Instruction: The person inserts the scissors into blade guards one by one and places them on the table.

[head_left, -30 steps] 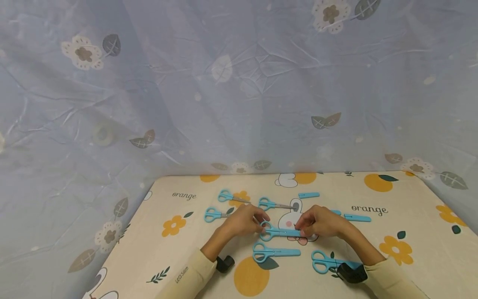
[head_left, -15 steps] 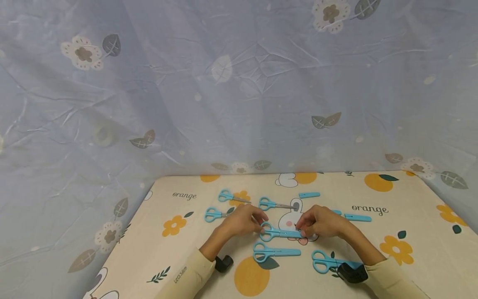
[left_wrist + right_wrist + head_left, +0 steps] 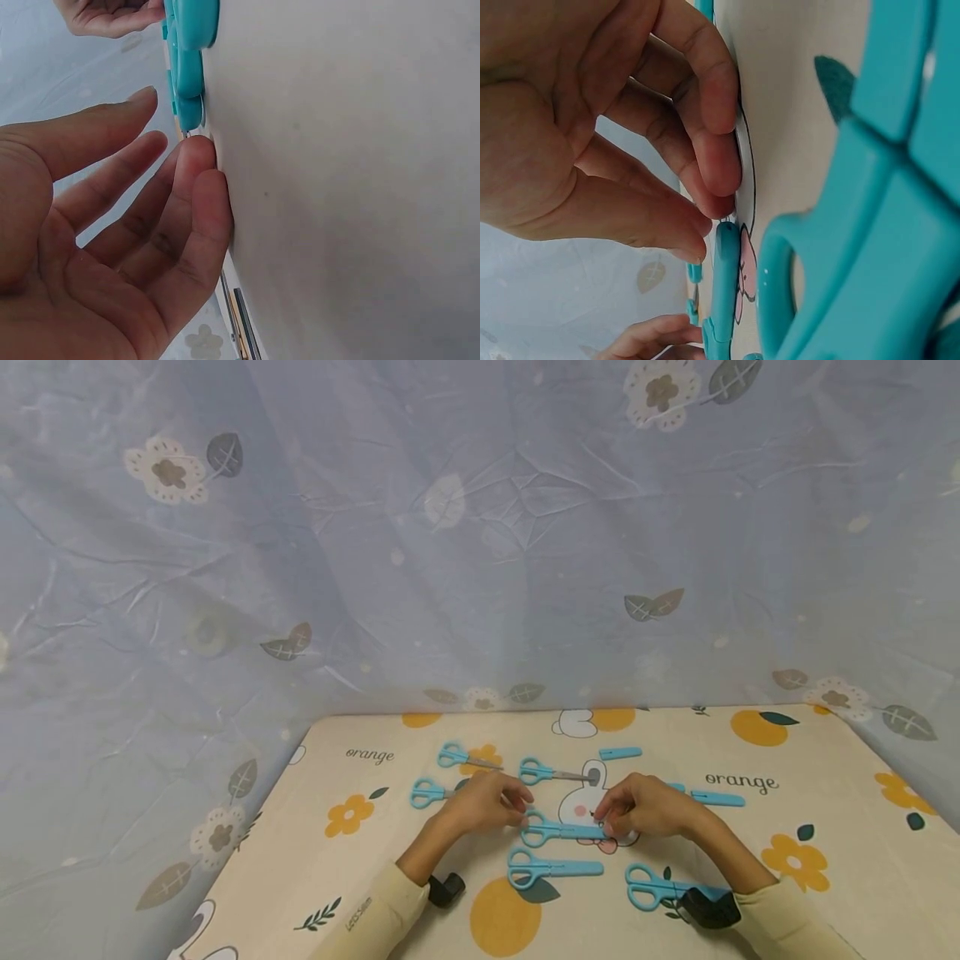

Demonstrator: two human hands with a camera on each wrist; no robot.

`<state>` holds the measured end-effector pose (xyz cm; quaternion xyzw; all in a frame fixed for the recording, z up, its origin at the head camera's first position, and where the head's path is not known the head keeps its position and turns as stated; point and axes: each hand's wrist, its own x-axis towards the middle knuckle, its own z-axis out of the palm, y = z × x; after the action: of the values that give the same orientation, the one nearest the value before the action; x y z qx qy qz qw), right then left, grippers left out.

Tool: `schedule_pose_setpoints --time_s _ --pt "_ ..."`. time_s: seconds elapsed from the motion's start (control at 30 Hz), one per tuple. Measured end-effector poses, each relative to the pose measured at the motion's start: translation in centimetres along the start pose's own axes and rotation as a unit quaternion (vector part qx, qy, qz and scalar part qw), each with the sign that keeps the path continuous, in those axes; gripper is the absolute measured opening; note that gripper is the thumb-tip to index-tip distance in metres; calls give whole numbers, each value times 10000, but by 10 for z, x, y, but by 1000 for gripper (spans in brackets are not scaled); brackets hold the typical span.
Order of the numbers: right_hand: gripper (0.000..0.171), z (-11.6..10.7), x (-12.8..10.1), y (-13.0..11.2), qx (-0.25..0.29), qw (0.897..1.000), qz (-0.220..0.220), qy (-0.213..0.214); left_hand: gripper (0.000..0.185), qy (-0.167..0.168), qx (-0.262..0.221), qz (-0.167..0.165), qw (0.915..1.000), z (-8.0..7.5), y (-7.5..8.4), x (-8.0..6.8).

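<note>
Light-blue scissors (image 3: 551, 830) with a cover on their blades lie between the two hands, finger loops to the left. My left hand (image 3: 487, 803) is beside the loops, fingers loosely bent; in the left wrist view a gap separates its thumb from its fingers, which hold nothing. At the cover's other end is my right hand (image 3: 643, 806). From the right wrist view, its thumb and fingertips (image 3: 721, 176) hover right at the tip of the cover (image 3: 724, 274) without gripping it. Another covered pair of scissors (image 3: 558, 867) lies parallel, nearer the person.
A third covered pair of scissors (image 3: 667, 888) sits partly under the right wrist camera (image 3: 707, 907). Bare-bladed scissors (image 3: 536, 770) lie farther back, with two more pairs to the left. Loose blue covers (image 3: 621, 753) rest behind and to the right. A patterned curtain (image 3: 480, 568) borders the table.
My left hand has drawn slightly left, away from the finger loops. The right hand stays almost still, and the covered scissors have barely shifted.
</note>
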<state>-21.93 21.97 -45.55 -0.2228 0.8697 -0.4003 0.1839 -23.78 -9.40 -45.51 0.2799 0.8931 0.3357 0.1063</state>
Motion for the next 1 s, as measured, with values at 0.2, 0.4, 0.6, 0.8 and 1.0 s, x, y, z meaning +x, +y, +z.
schedule_pose_setpoints --time_s 0.2,0.4,0.6,0.8,1.0 --pt "18 -2 -2 2 -227 9995 -190 -77 28 29 -29 -58 10000 -1 -2 -3" --pt "19 -4 -5 3 -477 9985 -238 78 28 69 60 -94 9999 -4 -5 -5" --pt "18 -8 -8 2 -624 9977 -85 261 29 96 85 -40 9999 -9 -6 -7" --pt "22 -14 -12 1 -982 9938 22 529 29 215 61 21 9997 -16 -8 -11" --pt "24 -18 -14 2 -1029 9929 -97 593 32 237 33 -84 9997 -21 -12 -13"
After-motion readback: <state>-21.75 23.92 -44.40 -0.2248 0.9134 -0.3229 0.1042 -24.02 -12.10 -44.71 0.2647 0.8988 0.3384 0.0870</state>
